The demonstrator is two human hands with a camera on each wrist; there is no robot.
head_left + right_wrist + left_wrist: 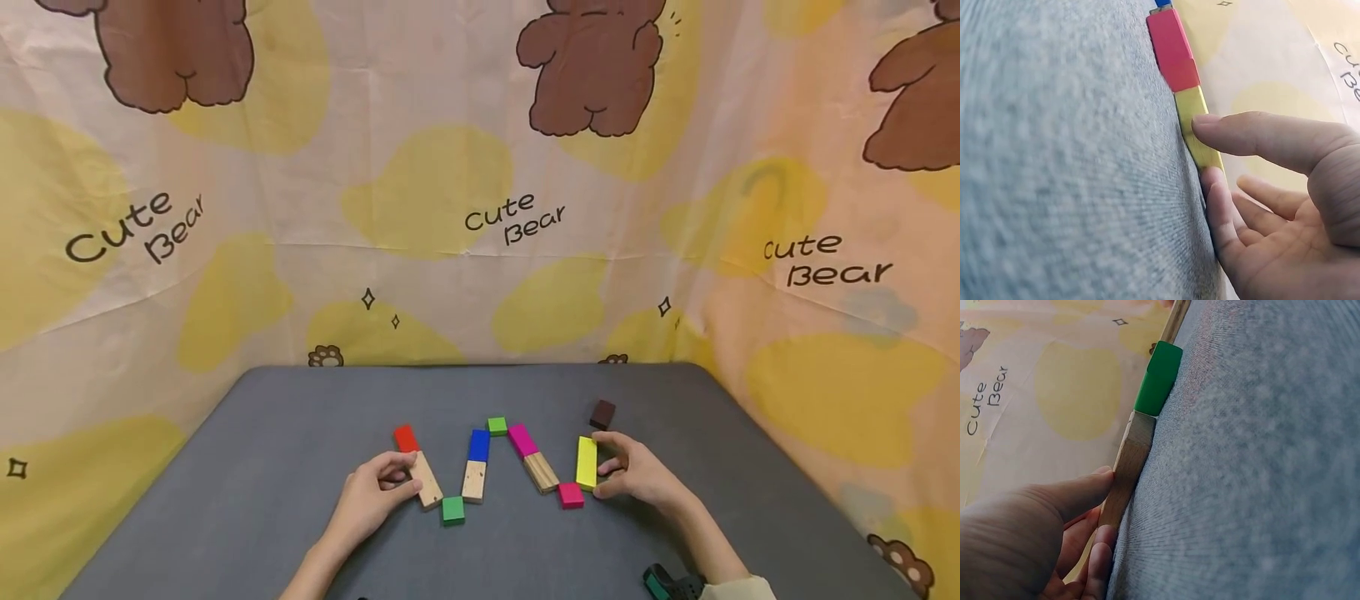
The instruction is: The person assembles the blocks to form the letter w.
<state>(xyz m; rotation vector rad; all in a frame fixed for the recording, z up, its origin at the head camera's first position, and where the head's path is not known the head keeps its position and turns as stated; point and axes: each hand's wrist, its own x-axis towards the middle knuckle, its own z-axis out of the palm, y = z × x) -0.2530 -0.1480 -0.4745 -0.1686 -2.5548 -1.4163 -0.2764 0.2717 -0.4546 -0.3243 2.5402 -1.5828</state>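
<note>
In the head view, my left hand point(369, 497) has its thumb and curled fingers on a plain wooden block point(427, 482), whose far end meets a red block point(406, 438). In the left wrist view, a green block point(1159, 378) sits beyond the wooden one. My right hand point(643, 472) holds a yellow block point(587, 462) lying flat, index finger near its far end and thumb near its close end. A pink-red block point(571, 496) stands by the yellow block's near left corner. In the right wrist view, the thumb rests on the yellow block point(1190, 103).
Between the hands, a blue block point(478, 445), a wooden block point(474, 482), a light green block point(497, 427), a magenta block point(522, 440) and another wooden block point(541, 472) continue the zigzag. A dark brown block point(602, 414) lies apart. Patterned cloth point(420, 192) surrounds the grey table point(262, 467).
</note>
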